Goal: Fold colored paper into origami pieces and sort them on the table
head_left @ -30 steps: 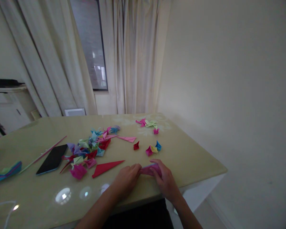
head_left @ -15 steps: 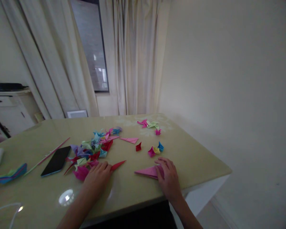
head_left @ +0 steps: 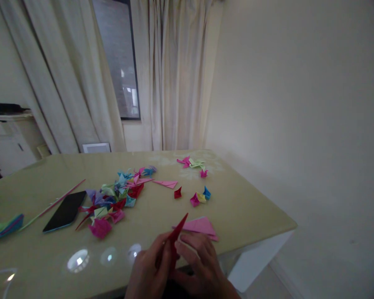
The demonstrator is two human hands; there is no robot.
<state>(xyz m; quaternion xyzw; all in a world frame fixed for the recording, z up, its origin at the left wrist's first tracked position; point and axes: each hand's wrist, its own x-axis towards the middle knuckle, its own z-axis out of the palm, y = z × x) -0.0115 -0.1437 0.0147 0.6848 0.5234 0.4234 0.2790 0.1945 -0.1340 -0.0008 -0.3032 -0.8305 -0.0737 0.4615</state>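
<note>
Between my two hands, close to the table's front edge, is a folded piece of red paper (head_left: 176, 234) with its sharp tip pointing up and away. My left hand (head_left: 151, 265) grips it from the left, fingers closed. On the other side my right hand (head_left: 196, 259) has its curled fingers pressed against the same red paper; part of the paper is hidden by the fingers. Just beyond my right hand lies a folded pink paper (head_left: 202, 226), flat on the table.
A heap of colourful origami pieces (head_left: 112, 199) spreads left of centre. Small folded pieces in red (head_left: 178, 192), magenta (head_left: 194, 200) and blue (head_left: 207, 192) sit farther right. A black phone (head_left: 65, 211) and a thin pink-and-green stick (head_left: 54, 203) lie at the left.
My left hand has brought the red paper from beside the heap to the front edge. My right hand has let go of the pink paper and come over to the red one.
</note>
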